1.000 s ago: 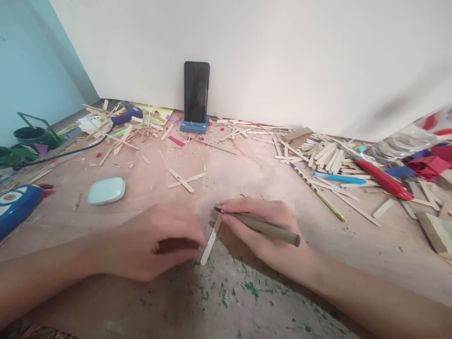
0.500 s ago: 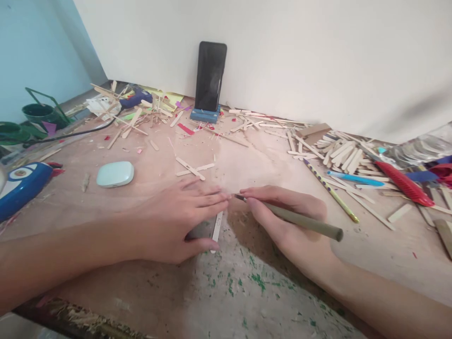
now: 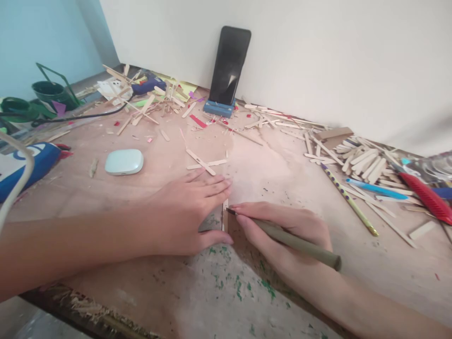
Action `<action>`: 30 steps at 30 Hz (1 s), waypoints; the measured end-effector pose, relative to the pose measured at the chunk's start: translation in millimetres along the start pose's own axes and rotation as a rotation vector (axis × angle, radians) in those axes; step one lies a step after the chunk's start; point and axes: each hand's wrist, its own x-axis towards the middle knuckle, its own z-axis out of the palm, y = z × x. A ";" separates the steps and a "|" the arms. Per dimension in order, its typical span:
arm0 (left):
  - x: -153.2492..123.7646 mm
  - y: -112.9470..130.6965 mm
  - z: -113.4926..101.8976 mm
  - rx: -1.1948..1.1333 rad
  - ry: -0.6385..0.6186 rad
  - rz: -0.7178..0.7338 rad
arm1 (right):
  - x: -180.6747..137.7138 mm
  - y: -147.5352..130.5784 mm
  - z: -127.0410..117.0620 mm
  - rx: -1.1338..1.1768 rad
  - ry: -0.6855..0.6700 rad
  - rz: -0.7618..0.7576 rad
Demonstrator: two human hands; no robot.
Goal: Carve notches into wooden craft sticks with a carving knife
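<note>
My left hand (image 3: 189, 212) lies flat on the wooden board with its fingers stretched out, pressing down on a small wooden craft stick (image 3: 224, 213); only a short part of the stick shows between my hands. My right hand (image 3: 282, 233) is closed round an olive-green craft knife (image 3: 300, 245), and the knife's tip rests on the stick right beside my left fingertips.
A black phone (image 3: 229, 66) leans on the wall in a blue stand (image 3: 218, 108). A pale green case (image 3: 124, 162) lies left; two crossed sticks (image 3: 205, 164) lie ahead. Stick piles (image 3: 356, 157), a striped pencil (image 3: 348, 197), a red tool (image 3: 427, 197) crowd the right; a glue gun (image 3: 148, 85) sits far left.
My left hand opened from a curled grip and flattened onto the stick, which turned more upright. The knife tip came down onto the stick. The camera view shifted left.
</note>
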 end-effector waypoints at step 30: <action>1.2 -4.7 11.9 -0.023 0.026 -0.004 | 3.3 -13.6 5.6 -0.048 -0.016 -0.046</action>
